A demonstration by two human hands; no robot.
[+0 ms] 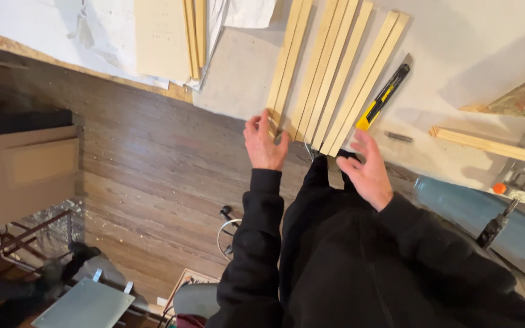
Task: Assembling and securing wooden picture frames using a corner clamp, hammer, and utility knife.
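Note:
Several long pale wooden strips [329,73] lie side by side on a white worktable [457,54], their near ends at the table's edge. My left hand [264,143] touches the near end of the leftmost strips [284,67], fingers curled against them. My right hand [369,170] hovers with fingers spread just below the ends of the rightmost strips [366,79], holding nothing. A yellow and black utility knife [383,97] lies on the table beside the rightmost strips, just above my right hand.
A short wooden strip [487,144] and a small dark metal piece [399,136] lie at right, near a clamp-like tool [524,182]. More boards and paper [165,36] sit at the table's far left. Below are a wood floor [153,182], a cardboard box [31,170] and a metal frame [13,240].

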